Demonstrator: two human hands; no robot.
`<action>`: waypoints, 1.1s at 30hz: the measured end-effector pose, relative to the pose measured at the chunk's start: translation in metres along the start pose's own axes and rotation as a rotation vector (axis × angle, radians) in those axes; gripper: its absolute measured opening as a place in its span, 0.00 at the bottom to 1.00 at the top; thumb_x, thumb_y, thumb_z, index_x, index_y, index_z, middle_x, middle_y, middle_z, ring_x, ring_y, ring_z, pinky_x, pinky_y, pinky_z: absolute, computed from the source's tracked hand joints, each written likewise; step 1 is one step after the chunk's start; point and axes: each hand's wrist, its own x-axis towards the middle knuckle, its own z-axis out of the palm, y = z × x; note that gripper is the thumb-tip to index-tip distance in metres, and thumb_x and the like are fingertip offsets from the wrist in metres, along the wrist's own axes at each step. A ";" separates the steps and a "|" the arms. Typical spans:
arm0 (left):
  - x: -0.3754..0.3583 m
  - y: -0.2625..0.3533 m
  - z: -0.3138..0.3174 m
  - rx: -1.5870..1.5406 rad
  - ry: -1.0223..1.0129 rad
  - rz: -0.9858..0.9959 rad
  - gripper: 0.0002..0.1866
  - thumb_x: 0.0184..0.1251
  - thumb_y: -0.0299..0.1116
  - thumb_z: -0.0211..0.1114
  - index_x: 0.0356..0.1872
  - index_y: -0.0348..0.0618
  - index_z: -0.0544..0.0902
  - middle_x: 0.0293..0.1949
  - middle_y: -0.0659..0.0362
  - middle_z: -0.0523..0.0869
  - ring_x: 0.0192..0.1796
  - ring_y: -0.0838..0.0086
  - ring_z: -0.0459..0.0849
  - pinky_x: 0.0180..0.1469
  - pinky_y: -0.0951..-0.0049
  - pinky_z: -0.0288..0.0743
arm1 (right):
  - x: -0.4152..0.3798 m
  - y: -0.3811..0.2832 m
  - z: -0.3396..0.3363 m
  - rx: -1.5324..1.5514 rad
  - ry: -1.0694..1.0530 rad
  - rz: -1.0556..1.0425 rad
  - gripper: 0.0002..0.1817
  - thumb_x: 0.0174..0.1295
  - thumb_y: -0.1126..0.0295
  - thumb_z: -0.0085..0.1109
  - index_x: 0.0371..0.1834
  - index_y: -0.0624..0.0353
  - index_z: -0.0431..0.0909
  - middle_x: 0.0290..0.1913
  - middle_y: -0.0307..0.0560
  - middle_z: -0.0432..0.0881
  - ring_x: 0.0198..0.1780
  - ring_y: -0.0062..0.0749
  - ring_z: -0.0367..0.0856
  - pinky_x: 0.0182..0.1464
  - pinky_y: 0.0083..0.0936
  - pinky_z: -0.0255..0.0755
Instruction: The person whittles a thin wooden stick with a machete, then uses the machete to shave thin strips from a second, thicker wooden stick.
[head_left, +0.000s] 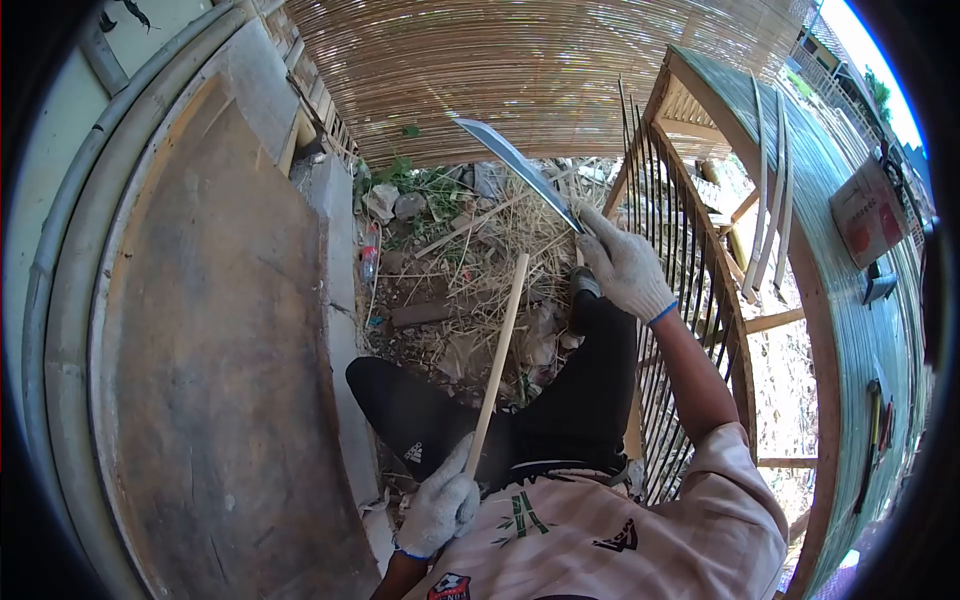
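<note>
A pale gloved left hand [440,503] is closed round the lower end of a light wooden stick [503,350], which slants upward in front of my body. My right hand [625,262], gloved too, grips a long knife [520,167] near the base of its blade; the handle is hidden by the glove. The blade points up and to the left, above the stick's upper end and apart from it. Both hands are apart, the left near my waist and the right above my knee.
A wooden board [230,350] stands at the left. Straw and debris [480,250] cover the ground ahead, before a woven bamboo screen [480,70]. On the right, a slatted rack [690,260] adjoins a green-topped bench [850,330] with a box [870,212], strips and tools.
</note>
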 end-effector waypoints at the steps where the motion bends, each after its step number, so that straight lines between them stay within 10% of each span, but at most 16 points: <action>1: 0.002 0.002 0.001 -0.019 0.007 0.014 0.33 0.85 0.31 0.46 0.87 0.49 0.55 0.19 0.66 0.68 0.17 0.82 0.64 0.19 0.78 0.65 | -0.008 -0.005 -0.002 0.020 -0.053 -0.042 0.27 0.75 0.60 0.60 0.76 0.53 0.75 0.36 0.59 0.88 0.39 0.59 0.88 0.43 0.48 0.79; 16: 0.007 0.002 0.002 0.081 0.039 0.060 0.33 0.84 0.28 0.46 0.87 0.47 0.56 0.18 0.65 0.70 0.17 0.83 0.66 0.18 0.79 0.64 | -0.025 -0.007 0.018 -0.081 -0.118 -0.245 0.27 0.75 0.53 0.59 0.74 0.46 0.75 0.34 0.57 0.86 0.37 0.58 0.88 0.41 0.51 0.80; 19: -0.006 -0.005 -0.004 0.117 0.004 0.065 0.33 0.83 0.28 0.47 0.87 0.45 0.57 0.19 0.64 0.71 0.17 0.83 0.66 0.19 0.80 0.64 | -0.002 0.002 0.006 -0.062 -0.080 0.056 0.27 0.77 0.55 0.56 0.76 0.47 0.73 0.33 0.62 0.86 0.38 0.61 0.88 0.43 0.52 0.79; 25: 0.004 0.040 -0.017 0.287 0.376 0.377 0.28 0.85 0.30 0.49 0.83 0.38 0.65 0.23 0.66 0.75 0.23 0.86 0.70 0.26 0.81 0.66 | -0.016 0.015 0.029 0.862 -0.309 0.437 0.24 0.83 0.46 0.51 0.54 0.59 0.78 0.25 0.30 0.69 0.22 0.16 0.70 0.26 0.20 0.68; 33: 0.043 0.130 -0.068 0.552 0.649 0.750 0.11 0.87 0.30 0.51 0.56 0.39 0.81 0.28 0.65 0.79 0.30 0.82 0.75 0.36 0.75 0.71 | -0.073 0.005 0.102 1.164 -0.426 0.615 0.14 0.81 0.57 0.54 0.53 0.57 0.78 0.29 0.37 0.79 0.21 0.22 0.77 0.22 0.23 0.75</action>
